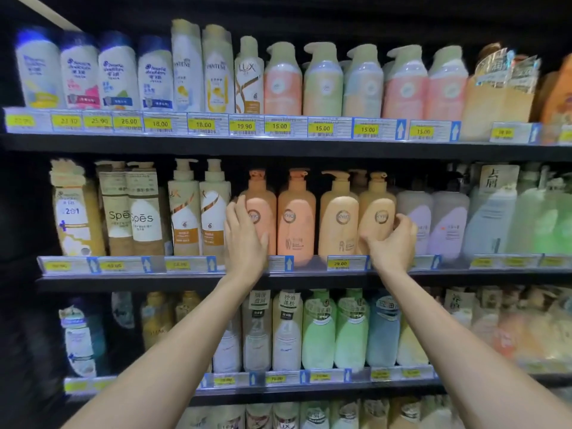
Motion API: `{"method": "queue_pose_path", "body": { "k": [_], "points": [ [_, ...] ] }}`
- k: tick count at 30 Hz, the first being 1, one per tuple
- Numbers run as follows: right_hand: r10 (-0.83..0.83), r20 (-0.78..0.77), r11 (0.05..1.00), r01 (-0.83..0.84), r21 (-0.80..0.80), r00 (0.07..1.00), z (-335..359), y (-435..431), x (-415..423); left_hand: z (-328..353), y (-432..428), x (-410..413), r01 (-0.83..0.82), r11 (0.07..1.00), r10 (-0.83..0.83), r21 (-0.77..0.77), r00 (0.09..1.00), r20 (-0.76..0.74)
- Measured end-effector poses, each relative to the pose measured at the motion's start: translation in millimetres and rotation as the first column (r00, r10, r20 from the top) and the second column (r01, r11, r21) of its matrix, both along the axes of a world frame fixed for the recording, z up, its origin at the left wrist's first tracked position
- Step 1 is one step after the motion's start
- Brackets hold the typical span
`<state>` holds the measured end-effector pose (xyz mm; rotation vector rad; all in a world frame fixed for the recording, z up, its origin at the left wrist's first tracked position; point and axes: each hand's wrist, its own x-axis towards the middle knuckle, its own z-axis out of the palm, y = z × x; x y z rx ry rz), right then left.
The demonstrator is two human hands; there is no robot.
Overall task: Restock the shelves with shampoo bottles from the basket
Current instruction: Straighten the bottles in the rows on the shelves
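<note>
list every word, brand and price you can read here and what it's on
"PANTENE": two tall bottles, top shelf
"LUX": gold-striped bottle, top shelf
"Spēs": two middle-shelf bottles
"2合1": leftmost middle-shelf bottle
"23.10", "25.90", "26.00", "18.00", "19.90", "15.00": top-shelf price tags
"29.00": middle-shelf tag
Too blurred: yellow bottle logo, other tags and labels

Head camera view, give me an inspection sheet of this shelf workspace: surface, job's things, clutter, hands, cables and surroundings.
Surface: middle shelf, lined with bottles, price labels along its front rail.
Job's things: left orange bottle and right yellow bottle stand upright in one row; basket not in view.
Clutter: nothing seen.
Grippers: left hand lies against the left orange bottle's side, fingers fairly straight; right hand curls round the right yellow bottle.
Cables: nothing seen.
Surroundings: upper shelf and lower shelf, both stocked; picture edges blurred.
</note>
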<state>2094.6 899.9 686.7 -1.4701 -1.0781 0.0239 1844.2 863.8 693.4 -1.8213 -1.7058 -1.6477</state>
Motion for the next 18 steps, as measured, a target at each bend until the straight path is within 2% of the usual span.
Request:
{"method": "queue_pose_path", "body": {
  "k": [4,7,10,12,14,18],
  "points": [
    [0.034,-0.022,0.998,-0.033,0.048,0.999,5,-12,-6,-4,3,0,0.003,0.999,-0.003,0.035,1.0,0.006],
    [0.068,-0.011,0.954,-0.062,0.293,0.998,10,-32,-33,-5,-6,-3,0.056,0.998,-0.056,0.031,0.998,-0.002],
    [0.231,0.142,0.857,-0.271,0.439,0.962,13,-55,-91,-3,-26,-19,0.159,0.98,-0.149,0.117,0.985,-0.091],
    [0.335,0.247,0.797,-0.414,0.44,0.909,14,-69,-138,2,-39,-46,0.159,0.966,-0.128,0.206,0.979,-0.157],
    [0.438,0.309,0.74,-0.534,0.409,0.844,16,-82,-187,8,-53,-90,0.109,0.953,-0.065,0.282,0.985,-0.161],
    [0.663,0.279,0.649,-0.719,0.249,0.695,17,-94,-277,12,-74,-208,-0.135,0.929,0.147,0.345,0.989,-0.008]
  ]
}}
